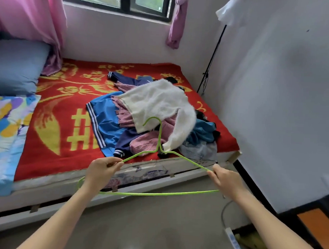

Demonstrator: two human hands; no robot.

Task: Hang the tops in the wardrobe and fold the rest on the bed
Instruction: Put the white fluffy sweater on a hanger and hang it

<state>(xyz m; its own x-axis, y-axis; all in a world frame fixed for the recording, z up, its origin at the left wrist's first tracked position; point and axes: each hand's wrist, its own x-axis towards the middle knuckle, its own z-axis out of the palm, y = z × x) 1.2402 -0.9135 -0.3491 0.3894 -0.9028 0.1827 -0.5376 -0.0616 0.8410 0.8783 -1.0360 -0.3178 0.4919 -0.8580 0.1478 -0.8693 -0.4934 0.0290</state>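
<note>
Small bedroom here, bed (pixel 53 131) with a red and gold blanket sitting under the window (pixel 115 1), and a pink curtain (pixel 33 13) hanging down by a blue pillow (pixel 14 67). The clothes are all lying in a heap on the right half of the bed. A fuzzy white sweater (pixel 157 103) is sprawling on top, over a pink knit (pixel 146 142) and a blue track jacket (pixel 106 120). The person is standing at the bed edge holding a green wire hanger (pixel 157 148) out in front of the pile, hook pointing at the sweater. The left hand (pixel 100 170) is pinching the left shoulder of the hanger, and the right hand (pixel 226 180) is gripping the right end with curled fingers. A power strip (pixel 234 242) is lying on the floor by the wall.
</note>
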